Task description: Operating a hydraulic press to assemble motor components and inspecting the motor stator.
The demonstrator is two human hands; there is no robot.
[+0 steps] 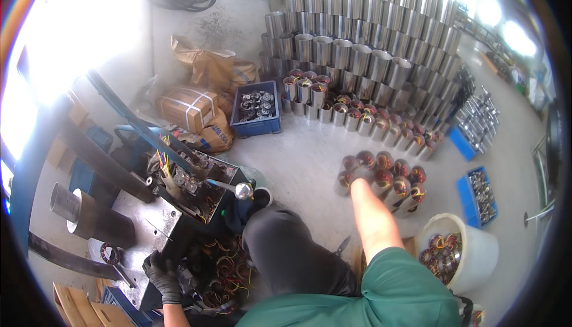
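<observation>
My left hand [161,274], in a dark grey glove, rests at the edge of a metal press table [140,222] with its fingers partly spread and nothing visible in them. A wound stator ring [110,253] lies on that table beside a short metal bar. My right arm stretches forward to a cluster of metal motor housings [398,194] with copper windings and coloured wires inside, standing on the floor. Over the left part of this cluster is my right hand [361,175], gloved and blurred. Its fingers are hidden, so any grip on a housing cannot be made out.
Tall stacks of metal cylinders [357,59] rise at the back, with rows of wound housings [369,121] before them. Blue bins [256,125] [471,199] hold metal parts. A white bucket [481,255] of stators stands right. Loose stators [229,270] lie below the press table.
</observation>
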